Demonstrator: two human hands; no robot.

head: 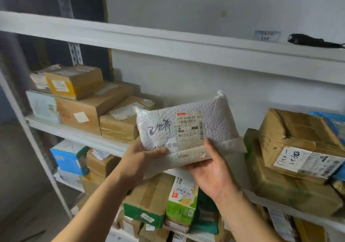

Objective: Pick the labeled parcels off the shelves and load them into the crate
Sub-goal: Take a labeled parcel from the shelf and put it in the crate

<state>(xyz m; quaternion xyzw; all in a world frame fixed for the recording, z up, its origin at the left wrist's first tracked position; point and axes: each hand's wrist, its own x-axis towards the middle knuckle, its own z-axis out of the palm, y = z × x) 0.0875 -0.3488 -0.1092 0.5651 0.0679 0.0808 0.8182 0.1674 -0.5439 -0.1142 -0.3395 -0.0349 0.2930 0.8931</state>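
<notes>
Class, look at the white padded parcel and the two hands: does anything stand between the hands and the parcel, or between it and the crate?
Nothing separates them: the left hand and right hand already hold the white bubble-wrap parcel in front of the shelves. The crate is out of view, so that path cannot be judged.

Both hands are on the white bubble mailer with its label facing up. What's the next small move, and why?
Probably draw the white bubble mailer back from the shelf and lower it. The left hand and right hand hold it clear, and no crate shows in this view.
</notes>
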